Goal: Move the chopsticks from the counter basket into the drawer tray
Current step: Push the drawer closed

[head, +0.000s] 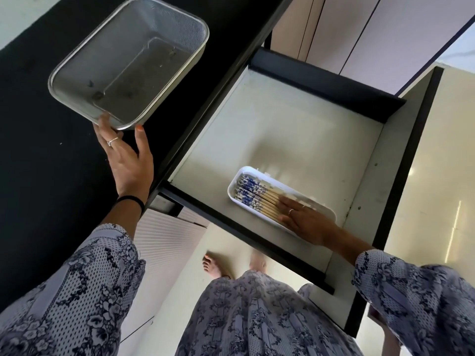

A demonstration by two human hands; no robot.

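Chopsticks point(257, 199) already lie in the drawer tray point(326, 209); the right hand point(305, 222) presses flat on them, the left hand point(128, 158) grips the emptied basket point(128, 60) on the bench point(38, 124). Next, probably: withdraw, close drawer.

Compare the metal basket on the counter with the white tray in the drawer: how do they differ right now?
The mesh basket is grey see-through metal; the tray is solid white. The basket is larger and deeper, the tray shallow and narrow. The basket holds no chopsticks; the tray holds the blue-patterned chopsticks side by side. The left hand holds the basket's rim, while the right hand lies flat on the chopsticks in the tray. Both are rounded rectangles.
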